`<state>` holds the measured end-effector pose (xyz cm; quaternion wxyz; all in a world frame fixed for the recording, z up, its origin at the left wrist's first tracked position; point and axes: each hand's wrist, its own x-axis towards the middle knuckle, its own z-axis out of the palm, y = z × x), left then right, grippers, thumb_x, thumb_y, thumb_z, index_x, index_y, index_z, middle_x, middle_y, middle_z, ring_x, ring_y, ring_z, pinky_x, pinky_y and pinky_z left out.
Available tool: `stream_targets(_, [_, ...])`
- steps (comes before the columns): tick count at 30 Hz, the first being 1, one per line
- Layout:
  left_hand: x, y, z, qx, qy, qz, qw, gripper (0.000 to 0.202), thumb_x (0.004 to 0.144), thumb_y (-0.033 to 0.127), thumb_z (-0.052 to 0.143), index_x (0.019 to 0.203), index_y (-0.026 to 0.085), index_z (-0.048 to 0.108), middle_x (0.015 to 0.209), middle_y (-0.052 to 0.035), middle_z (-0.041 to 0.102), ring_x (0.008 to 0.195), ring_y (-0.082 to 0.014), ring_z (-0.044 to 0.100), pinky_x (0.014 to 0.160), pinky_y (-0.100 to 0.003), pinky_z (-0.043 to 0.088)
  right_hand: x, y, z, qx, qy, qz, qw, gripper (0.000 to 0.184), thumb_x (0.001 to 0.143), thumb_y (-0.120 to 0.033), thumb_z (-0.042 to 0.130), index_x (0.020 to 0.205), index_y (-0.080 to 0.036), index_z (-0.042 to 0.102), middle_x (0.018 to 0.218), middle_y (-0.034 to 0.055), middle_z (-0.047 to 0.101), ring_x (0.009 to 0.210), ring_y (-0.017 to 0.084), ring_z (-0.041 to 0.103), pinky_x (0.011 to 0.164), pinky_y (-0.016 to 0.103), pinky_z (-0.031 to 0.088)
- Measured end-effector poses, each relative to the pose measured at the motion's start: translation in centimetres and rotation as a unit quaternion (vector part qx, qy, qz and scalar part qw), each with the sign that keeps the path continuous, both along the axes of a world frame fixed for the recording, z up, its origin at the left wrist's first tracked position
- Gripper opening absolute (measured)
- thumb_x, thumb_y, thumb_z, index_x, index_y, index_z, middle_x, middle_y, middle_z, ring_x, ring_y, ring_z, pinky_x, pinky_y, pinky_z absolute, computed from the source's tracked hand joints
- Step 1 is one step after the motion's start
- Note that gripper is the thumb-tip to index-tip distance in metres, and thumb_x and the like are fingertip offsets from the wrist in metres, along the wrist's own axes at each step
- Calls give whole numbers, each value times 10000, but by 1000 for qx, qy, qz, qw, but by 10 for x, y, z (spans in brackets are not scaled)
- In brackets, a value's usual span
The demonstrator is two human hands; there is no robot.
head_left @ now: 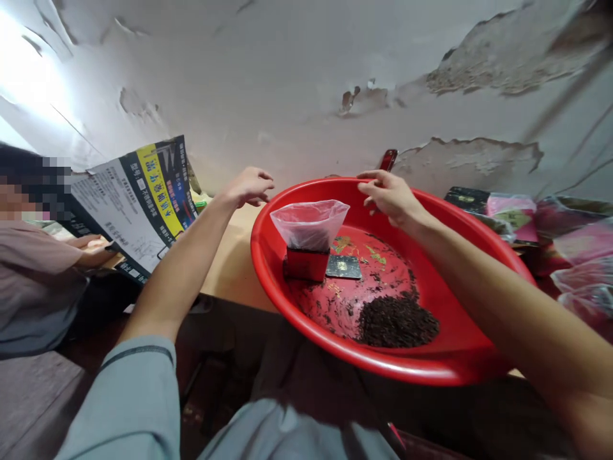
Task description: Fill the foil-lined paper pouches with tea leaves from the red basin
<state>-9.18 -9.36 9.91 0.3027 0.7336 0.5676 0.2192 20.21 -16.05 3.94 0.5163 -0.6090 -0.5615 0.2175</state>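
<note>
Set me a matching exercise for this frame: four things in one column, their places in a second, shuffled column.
Things
1. plastic bag
2. dark loose pile
3. left hand
4. printed sheet

Places
A. on the near floor of the red basin
B. held up by another person at the left
C. open, set in the small red box
D. over the table, outside the basin's left rim

Pairs: 1-C; 2-A; 3-D; 4-B
</note>
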Motion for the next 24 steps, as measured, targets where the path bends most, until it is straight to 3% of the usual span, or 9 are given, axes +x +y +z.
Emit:
stream_targets(3, [12,-17,-11,-5,54,-22,998,432,872,288,770,1266,120,707,1261,-155,729,934,-216,746,641,-195,541,-6,-12,-8,-38,-161,76,983,517,843,-495,758,1274,-210,737,1246,156,665,764,179,680,481,242,519])
stream_targets(6, [28,-24,-24,11,106,-12,994,235,792,103,784,1013,24,777,951,-183,777,797,-227,740,668,-247,563,-16,-18,-16,-29,-253,104,961,336,850,-443,758,1027,-161,810,1033,127,751,832,220,702,674,298,586])
stream_targets(8, [28,-22,-21,39,94,10,995,164,791,12,717,941,13,782,831,-165,764,738,-199,728,674,-239,555,-15,-21,-19,29,-280,75,957,210,823,-338,774,924,-156,806,925,99,761,845,225,705,816,333,587])
stream_targets(11, [6,-18,-5,87,46,43,994,356,885,36,607,1225,41,714,962,-151,771,761,-138,721,656,-185,520,5,-23,-19,138,-241,26,960,222,828,-285,741,1003,-154,783,1035,113,750,877,224,706,914,377,578])
stream_targets(14, [-24,-18,0,67,40,50,996,582,813,68,701,1384,28,599,1010,-161,766,726,-143,715,594,-190,489,37,-18,-23,125,-186,28,974,612,777,-330,799,1341,-145,651,1164,136,708,924,232,708,948,413,582])
stream_targets(16, [-33,-20,-11,-14,46,-6,999,719,641,78,836,1332,66,639,997,-129,772,710,-167,715,564,-205,483,51,-8,-32,3,-168,84,982,972,672,-375,886,1525,-146,479,1210,158,689,984,263,707,936,439,592])
stream_targets(18, [-29,-19,-30,-87,28,-105,990,732,549,107,881,1253,145,685,1030,-80,772,774,-166,710,568,-191,477,51,8,-43,-113,-148,178,966,1183,584,-419,937,1587,-139,377,1262,195,665,1059,301,697,919,460,600])
stream_targets(20, [-13,-15,-51,-99,13,-172,980,593,572,149,866,1146,185,721,971,-33,765,792,-142,679,565,-163,449,37,27,-56,-142,-132,286,938,1158,568,-445,935,1555,-130,418,1274,205,663,1097,306,689,928,456,595])
stream_targets(24, [33,-5,-74,-66,50,-173,981,290,693,196,790,975,151,741,746,0,702,644,-123,615,541,-180,440,-10,67,-73,-96,-149,407,896,759,585,-404,884,1263,-150,659,1038,91,745,935,234,699,837,365,603])
